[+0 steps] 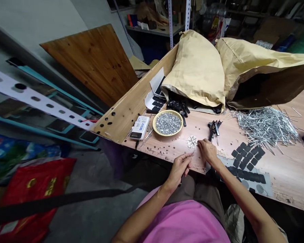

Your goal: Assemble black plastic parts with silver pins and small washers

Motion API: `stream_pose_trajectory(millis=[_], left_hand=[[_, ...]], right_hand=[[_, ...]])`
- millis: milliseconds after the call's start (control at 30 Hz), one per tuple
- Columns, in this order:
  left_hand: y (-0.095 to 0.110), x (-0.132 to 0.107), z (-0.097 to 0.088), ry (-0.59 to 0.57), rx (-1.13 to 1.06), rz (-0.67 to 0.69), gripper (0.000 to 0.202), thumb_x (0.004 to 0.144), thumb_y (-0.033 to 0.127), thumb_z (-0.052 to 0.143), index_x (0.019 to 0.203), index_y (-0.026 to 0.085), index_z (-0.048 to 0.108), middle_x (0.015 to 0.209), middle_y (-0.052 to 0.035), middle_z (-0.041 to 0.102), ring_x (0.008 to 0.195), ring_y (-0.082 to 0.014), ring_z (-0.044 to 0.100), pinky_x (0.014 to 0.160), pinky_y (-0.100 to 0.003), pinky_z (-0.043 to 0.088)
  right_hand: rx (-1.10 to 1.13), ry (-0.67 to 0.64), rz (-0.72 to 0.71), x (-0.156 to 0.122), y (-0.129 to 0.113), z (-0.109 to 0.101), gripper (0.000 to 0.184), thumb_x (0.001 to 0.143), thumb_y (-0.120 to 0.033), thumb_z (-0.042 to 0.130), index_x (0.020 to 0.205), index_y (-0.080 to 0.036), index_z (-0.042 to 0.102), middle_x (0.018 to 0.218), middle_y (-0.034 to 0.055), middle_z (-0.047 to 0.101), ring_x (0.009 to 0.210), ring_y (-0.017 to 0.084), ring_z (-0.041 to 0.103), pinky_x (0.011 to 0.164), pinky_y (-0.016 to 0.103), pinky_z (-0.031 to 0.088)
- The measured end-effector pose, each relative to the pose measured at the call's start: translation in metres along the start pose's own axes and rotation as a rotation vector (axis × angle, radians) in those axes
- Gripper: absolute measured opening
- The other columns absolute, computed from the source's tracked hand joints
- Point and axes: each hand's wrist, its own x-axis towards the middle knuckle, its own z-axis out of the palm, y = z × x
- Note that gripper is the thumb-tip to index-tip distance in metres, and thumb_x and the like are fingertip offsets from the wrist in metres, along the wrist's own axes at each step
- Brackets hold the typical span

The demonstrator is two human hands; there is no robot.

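My left hand [179, 167] is closed above the table's front edge. A thin metal rod [193, 154] pokes out past its fingertips, and something dark shows below the palm. My right hand [207, 151] is bent down with its fingertips together at the right side of a small pile of shiny metal rings [192, 142]. Whatever those fingertips pinch is too small to make out. Just behind the right hand lie several black plastic pieces with metal rods [214, 129]. A yellow bowl [156, 130] full of small metal pieces stands left of the pile.
A heap of metal rods [267, 126] lies at the right. Black pads [248, 156] on a grey sheet are nearer. Two large paper sacks [196, 64] stand behind, with black parts [178, 106] spilling out. A white device [140, 127] sits by the wooden side board [131, 113].
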Motion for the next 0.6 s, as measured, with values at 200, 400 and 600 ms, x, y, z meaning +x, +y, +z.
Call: stream_pose_trajectory(millis=[200,400,600], left_hand=[[0.012,0.007,-0.003,-0.016,-0.039,-0.136,0.066,0.067,0.044,0.068,0.125,0.013,0.058,0.051,0.0100,0.040,0.033,0.0006,0.021,0.035,-0.018,0.009],[0.020,0.009,0.001,-0.065,-0.031,-0.170,0.064,0.068,0.042,0.067,0.125,0.014,0.058,0.052,0.0101,0.039,0.034,0.0008,0.020,0.036,-0.018,0.007],[0.020,0.004,0.012,-0.140,-0.004,-0.149,0.064,0.068,0.043,0.067,0.124,0.014,0.058,0.052,0.0100,0.038,0.034,0.0006,0.019,0.037,-0.018,0.008]], right_hand=[[-0.010,0.020,-0.085,0.010,-0.003,0.003,0.020,0.089,-0.020,0.045,0.092,-0.019,0.064,0.098,0.0091,0.064,0.084,0.020,0.061,0.059,0.027,0.039],[0.698,0.295,-0.081,-0.001,0.002,0.010,0.009,0.081,-0.028,0.054,0.076,-0.020,0.055,0.073,0.0022,0.064,0.067,0.016,0.060,0.063,0.028,0.048],[1.213,0.358,0.024,-0.034,-0.006,0.002,0.031,0.071,-0.044,0.069,0.086,-0.022,0.054,0.080,0.0034,0.070,0.077,0.018,0.068,0.072,0.033,0.055]])
